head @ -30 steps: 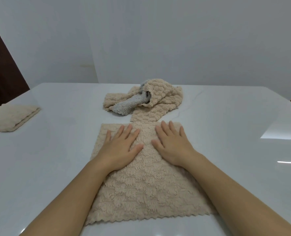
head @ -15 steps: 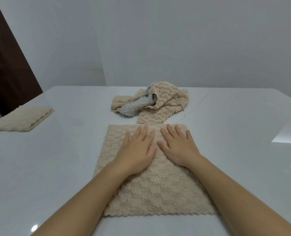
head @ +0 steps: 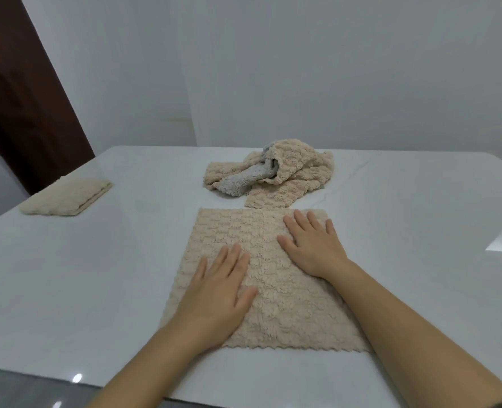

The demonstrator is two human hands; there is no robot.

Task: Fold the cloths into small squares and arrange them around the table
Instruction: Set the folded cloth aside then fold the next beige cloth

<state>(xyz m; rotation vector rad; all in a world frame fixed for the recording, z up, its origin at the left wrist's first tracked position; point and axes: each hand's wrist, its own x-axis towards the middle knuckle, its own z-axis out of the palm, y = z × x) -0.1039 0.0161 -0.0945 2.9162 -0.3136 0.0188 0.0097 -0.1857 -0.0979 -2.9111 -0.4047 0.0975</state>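
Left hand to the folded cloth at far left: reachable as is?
Probably yes: the left hand lies flat on the spread cloth, holding nothing, and only bare table separates it from the folded beige cloth; likely a long stretch.

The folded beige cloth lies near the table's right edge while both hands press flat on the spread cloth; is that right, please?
No: the head view shows the folded beige cloth near the table's left edge. The left hand and right hand do press flat on the spread cloth.
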